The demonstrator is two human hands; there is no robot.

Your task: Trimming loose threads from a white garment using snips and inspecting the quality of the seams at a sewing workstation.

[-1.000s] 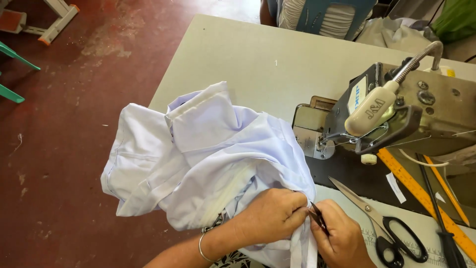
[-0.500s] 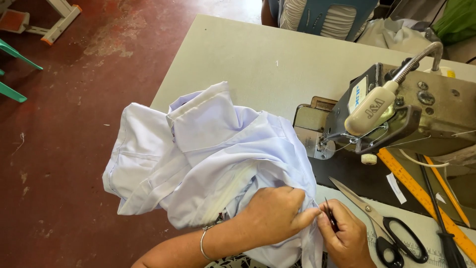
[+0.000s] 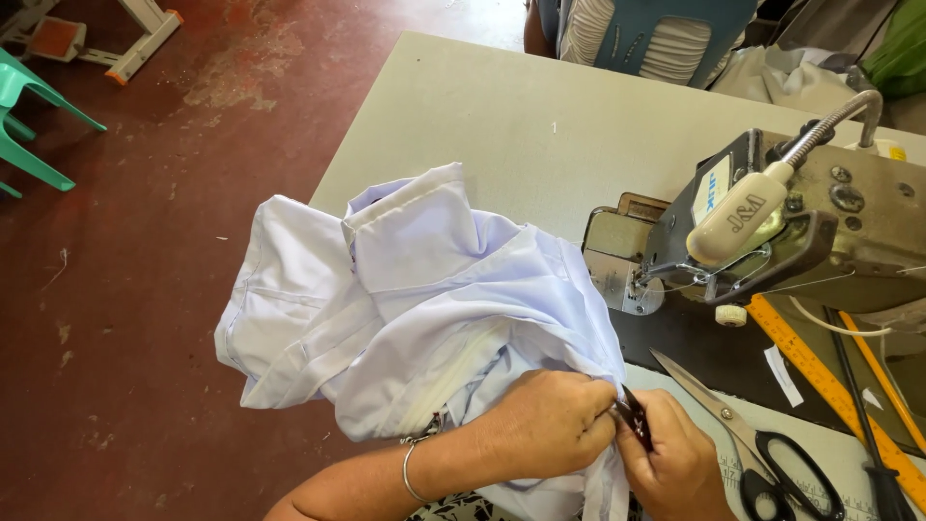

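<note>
White shirt (image 3: 424,309) bunched on the bench (image 3: 502,116) edge beside the sewing machine (image 3: 772,232). Left hand (image 3: 545,425) pinched shut on its cloth, right hand (image 3: 675,463) closed round small dark snips (image 3: 635,420). Looked mid-trim; scissors (image 3: 752,444) untouched.

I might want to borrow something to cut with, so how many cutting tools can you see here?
2. Black-handled scissors lie on the table right of the hands. A small dark snipper is in the right hand, by the cloth. Others may be hidden.
</note>
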